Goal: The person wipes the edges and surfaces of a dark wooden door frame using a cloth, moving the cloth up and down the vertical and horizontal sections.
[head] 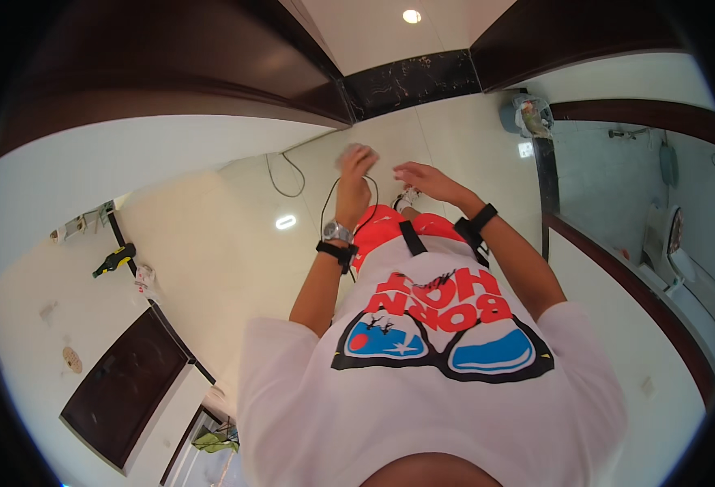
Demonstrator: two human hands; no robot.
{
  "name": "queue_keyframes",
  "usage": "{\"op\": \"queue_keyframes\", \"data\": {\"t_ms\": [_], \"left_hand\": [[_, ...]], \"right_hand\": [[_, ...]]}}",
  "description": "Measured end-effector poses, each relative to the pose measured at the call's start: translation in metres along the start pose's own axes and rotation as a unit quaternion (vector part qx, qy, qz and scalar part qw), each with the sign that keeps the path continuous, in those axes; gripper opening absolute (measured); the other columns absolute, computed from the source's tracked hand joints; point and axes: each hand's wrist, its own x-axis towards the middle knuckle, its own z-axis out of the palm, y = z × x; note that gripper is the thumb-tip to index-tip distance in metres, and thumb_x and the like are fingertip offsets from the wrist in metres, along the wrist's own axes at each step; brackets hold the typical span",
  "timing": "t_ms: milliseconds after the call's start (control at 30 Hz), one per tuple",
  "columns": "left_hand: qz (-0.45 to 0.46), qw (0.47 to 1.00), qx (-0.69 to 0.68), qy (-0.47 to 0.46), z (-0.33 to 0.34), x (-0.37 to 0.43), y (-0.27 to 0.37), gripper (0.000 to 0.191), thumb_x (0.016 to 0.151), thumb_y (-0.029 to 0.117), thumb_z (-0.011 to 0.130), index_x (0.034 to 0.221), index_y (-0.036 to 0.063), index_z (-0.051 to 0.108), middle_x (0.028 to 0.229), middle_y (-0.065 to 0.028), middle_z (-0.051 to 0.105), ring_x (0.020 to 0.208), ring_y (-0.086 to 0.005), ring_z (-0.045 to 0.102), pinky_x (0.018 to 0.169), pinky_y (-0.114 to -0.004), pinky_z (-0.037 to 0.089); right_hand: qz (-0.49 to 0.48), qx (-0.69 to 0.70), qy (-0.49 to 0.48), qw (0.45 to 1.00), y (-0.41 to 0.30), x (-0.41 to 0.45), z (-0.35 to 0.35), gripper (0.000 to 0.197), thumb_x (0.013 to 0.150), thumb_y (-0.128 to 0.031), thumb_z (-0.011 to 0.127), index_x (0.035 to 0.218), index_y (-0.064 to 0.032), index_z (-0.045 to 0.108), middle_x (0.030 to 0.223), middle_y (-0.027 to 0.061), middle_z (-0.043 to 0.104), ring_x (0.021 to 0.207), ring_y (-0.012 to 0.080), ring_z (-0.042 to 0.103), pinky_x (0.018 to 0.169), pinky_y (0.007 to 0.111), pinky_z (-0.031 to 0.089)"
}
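Observation:
My left hand (357,163), blurred, is raised in front of my red shorts (377,225). A pale, blurred patch lies at its fingers; whether it holds something, I cannot tell. On that wrist are a silver watch (335,231) and a black strap (336,249). A thin black cable (323,204) loops around the forearm and hand. To the right, my right hand (421,176) has its fingers stretched towards the left hand, with nothing seen in it. A black strap (485,217) circles its wrist. One patterned shoe (407,197) shows below the hands.
Another cable loop (301,187) lies on the tiled floor by the left wall. A grey bin (508,117) with a plastic bag (534,115) stands beside the bathroom doorway at right. At far left are a yellow-black object (115,260) and a dark door (127,389).

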Motion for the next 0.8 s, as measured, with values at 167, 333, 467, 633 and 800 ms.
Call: {"op": "queue_keyframes", "data": {"t_ms": [167, 333, 467, 633, 800], "left_hand": [[-0.054, 0.993, -0.085, -0.056, -0.022, 0.012, 0.067, 0.065, 0.091, -0.016, 0.061, 0.153, 0.0043, 0.064, 0.166, -0.0190, 0.055, 0.155, -0.0443, 0.053, 0.129, -0.050, 0.044], [-0.075, 0.964, -0.252, -0.030, -0.062, 0.039, 0.074, 0.065, 0.096, -0.006, 0.072, 0.159, 0.0047, 0.059, 0.168, -0.0192, 0.056, 0.156, -0.0410, 0.053, 0.126, -0.048, 0.048], [0.111, 0.992, 0.029, -0.056, -0.128, 0.112, 0.112, 0.056, 0.098, -0.011, 0.068, 0.151, 0.0091, 0.071, 0.161, -0.0103, 0.066, 0.157, -0.0327, 0.056, 0.131, -0.045, 0.043], [0.379, 0.872, 0.206, 0.233, -0.234, 0.223, 0.184, 0.035, 0.104, 0.006, 0.070, 0.137, 0.0076, 0.080, 0.156, -0.0128, 0.072, 0.152, -0.0377, 0.058, 0.130, -0.054, 0.038], [0.434, 0.738, 0.355, 0.375, -0.270, 0.245, 0.170, 0.040, 0.108, 0.035, 0.062, 0.131, 0.0133, 0.086, 0.174, -0.0273, 0.051, 0.168, -0.0441, 0.030, 0.137, -0.064, 0.014]], "right_hand": [[-0.006, 0.189, -0.086, 0.978, -0.054, 0.009, 0.021, 0.074, 0.114, -0.058, 0.063, 0.166, -0.0071, 0.050, 0.154, 0.0085, 0.065, 0.134, 0.0205, 0.068, 0.114, 0.039, 0.054], [-0.075, 0.321, -0.074, 0.941, -0.065, 0.042, 0.041, 0.059, 0.109, -0.039, 0.076, 0.158, -0.0095, 0.058, 0.144, 0.0068, 0.070, 0.129, 0.0188, 0.070, 0.114, 0.040, 0.055], [-0.144, 0.238, 0.009, 0.960, -0.098, 0.071, 0.037, 0.055, 0.103, -0.025, 0.082, 0.152, -0.0070, 0.063, 0.135, 0.0096, 0.074, 0.123, 0.0217, 0.072, 0.103, 0.040, 0.058], [-0.281, 0.028, 0.276, 0.919, -0.135, 0.100, 0.009, 0.048, 0.098, -0.013, 0.079, 0.144, -0.0052, 0.069, 0.132, 0.0161, 0.077, 0.121, 0.0284, 0.074, 0.102, 0.041, 0.059], [-0.439, 0.039, 0.352, 0.826, -0.221, 0.081, 0.053, 0.049, 0.093, 0.001, 0.077, 0.141, -0.0064, 0.072, 0.132, 0.0175, 0.078, 0.118, 0.0358, 0.076, 0.101, 0.041, 0.060]]}}
